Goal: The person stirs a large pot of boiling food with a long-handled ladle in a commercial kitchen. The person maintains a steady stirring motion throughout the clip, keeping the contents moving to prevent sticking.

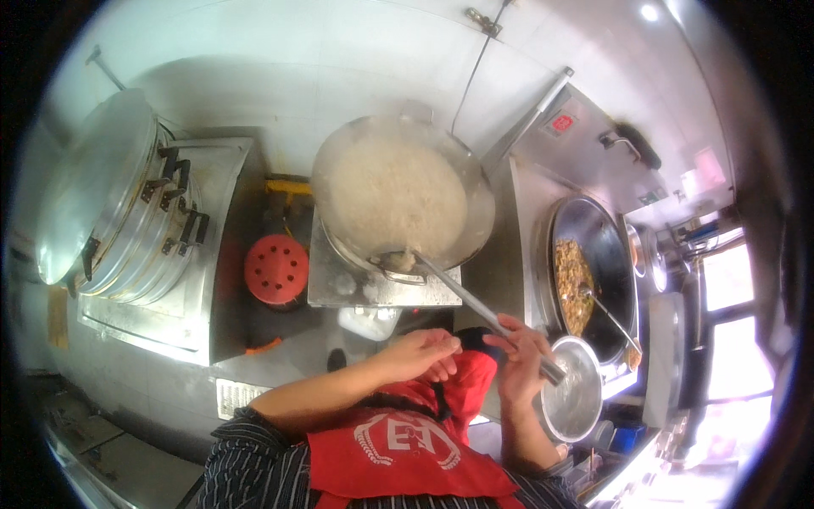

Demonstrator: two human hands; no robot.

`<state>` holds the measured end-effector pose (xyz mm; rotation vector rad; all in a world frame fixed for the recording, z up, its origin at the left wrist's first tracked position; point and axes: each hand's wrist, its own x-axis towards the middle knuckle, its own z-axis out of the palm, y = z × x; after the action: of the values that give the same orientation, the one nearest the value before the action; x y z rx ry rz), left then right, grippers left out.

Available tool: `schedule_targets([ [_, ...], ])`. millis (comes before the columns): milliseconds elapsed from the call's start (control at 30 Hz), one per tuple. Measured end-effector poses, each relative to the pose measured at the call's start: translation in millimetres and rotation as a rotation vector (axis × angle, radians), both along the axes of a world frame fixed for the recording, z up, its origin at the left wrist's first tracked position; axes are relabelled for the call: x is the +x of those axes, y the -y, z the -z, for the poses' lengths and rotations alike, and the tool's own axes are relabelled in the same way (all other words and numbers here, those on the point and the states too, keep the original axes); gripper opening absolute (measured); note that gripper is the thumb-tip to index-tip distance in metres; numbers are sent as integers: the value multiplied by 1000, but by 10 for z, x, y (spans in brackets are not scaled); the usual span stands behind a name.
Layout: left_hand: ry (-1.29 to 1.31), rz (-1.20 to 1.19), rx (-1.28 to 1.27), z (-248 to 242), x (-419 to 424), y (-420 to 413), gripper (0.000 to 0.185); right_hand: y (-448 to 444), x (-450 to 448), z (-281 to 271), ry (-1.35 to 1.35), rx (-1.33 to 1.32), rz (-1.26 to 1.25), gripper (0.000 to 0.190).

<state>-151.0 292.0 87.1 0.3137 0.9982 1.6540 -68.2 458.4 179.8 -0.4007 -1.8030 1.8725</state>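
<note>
My right hand (523,357) grips the long metal handle of a ladle (467,299) near its end. The ladle's head rests at the near rim of a large metal wok-shaped pot (480,213), with some pale food on it. Inside the pot is a cloudy, pale, steaming liquid (394,191); its contents are blurred. My left hand (427,353) hovers before the red apron (407,445), palm inward, fingers loosely curled and apart from the thumb. I see nothing held in it, and it does not touch the handle.
On the left, large round metal lids or pans (127,223) with black handles lean over a steel counter (222,165). A red stool (276,270) with holes stands below. To the right are a dark wok (610,273) with brown chopped food, another ladle (613,321) and a metal bowl (572,388).
</note>
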Motion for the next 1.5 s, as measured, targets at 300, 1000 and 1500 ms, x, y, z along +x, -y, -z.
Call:
schedule_targets([
  [300, 143, -102, -302, 512, 139, 443, 32, 236, -1017, 1151, -44, 52, -90, 18],
  [1000, 174, -458, -267, 706, -487, -40, 55, -482, -1975, 1268, -125, 945, -94, 13],
  [1500, 75, -913, -328, 1291, -679, -696, 38, -143, -1019, 1223, -78, 561, -166, 21],
])
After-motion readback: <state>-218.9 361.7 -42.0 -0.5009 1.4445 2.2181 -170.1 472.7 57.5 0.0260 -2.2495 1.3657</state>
